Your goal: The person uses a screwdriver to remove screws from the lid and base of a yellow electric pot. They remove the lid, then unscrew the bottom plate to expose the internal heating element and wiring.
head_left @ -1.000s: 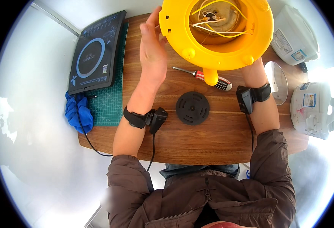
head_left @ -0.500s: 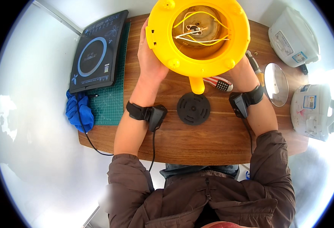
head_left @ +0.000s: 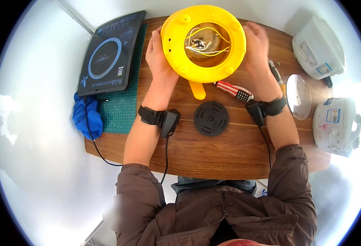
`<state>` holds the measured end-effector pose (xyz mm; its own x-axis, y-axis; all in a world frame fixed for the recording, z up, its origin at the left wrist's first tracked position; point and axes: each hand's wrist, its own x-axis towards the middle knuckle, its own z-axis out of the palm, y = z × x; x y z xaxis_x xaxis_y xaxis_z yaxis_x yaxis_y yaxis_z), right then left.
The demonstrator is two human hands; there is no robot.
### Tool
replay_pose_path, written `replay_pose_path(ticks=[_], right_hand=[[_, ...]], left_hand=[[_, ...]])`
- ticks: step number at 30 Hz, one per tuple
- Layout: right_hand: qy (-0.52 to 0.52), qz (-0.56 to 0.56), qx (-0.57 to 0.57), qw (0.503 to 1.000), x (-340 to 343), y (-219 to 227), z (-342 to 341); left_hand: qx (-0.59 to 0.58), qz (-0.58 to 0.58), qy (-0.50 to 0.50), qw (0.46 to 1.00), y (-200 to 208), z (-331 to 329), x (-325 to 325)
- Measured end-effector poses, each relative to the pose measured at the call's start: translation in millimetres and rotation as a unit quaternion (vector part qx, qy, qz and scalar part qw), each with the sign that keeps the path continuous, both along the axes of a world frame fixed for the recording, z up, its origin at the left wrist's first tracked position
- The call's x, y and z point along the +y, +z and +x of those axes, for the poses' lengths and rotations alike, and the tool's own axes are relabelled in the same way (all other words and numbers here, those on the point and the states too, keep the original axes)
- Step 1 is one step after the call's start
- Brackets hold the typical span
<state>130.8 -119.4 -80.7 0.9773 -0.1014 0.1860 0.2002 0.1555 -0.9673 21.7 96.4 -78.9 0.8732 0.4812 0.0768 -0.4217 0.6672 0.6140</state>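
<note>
A yellow round pot-like appliance (head_left: 176, 24) is upside down, its open underside facing me with white and yellow wires (head_left: 213, 53) and a metal base inside. Its yellow handle (head_left: 197, 91) points toward me. My left hand (head_left: 161, 61) grips its left side, some fingers hidden behind the rim. Close by the right rim is my right hand (head_left: 257, 49), its fingers smeared by motion; whether it still touches the rim is unclear. Nearer me, a black slotted disc (head_left: 211, 118) lies on the wooden table, with a red, white and black tool handle (head_left: 234, 90) just beyond it.
A black induction cooker (head_left: 106, 57) sits on a green cutting mat (head_left: 119, 117) at left, beside a blue cloth (head_left: 87, 117). To the right are a utility-knife-like tool (head_left: 276, 74), a glass lid (head_left: 298, 97) and two white rice cookers (head_left: 318, 49) (head_left: 335, 127).
The yellow appliance has shifted left and appears smaller, farther from the camera. My right hand has come out from behind its rim to its right side. The left hand keeps its grip.
</note>
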Motion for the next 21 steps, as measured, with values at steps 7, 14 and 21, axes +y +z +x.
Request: replay_pose_path(ticks=[7,14,21], right_hand=[[0.035,-0.295,-0.398,0.868,-11,93,-74],[0.149,-0.496,-0.483,0.706,0,87,-87],[0.139,-0.559,-0.430,0.695,7,82,-92]], left_hand=[[-0.012,0.041,0.039,0.998,-9,2,16],[-0.021,0.060,0.048,0.997,-7,1,11],[0.019,0.084,0.073,0.994,1,-3,-1]])
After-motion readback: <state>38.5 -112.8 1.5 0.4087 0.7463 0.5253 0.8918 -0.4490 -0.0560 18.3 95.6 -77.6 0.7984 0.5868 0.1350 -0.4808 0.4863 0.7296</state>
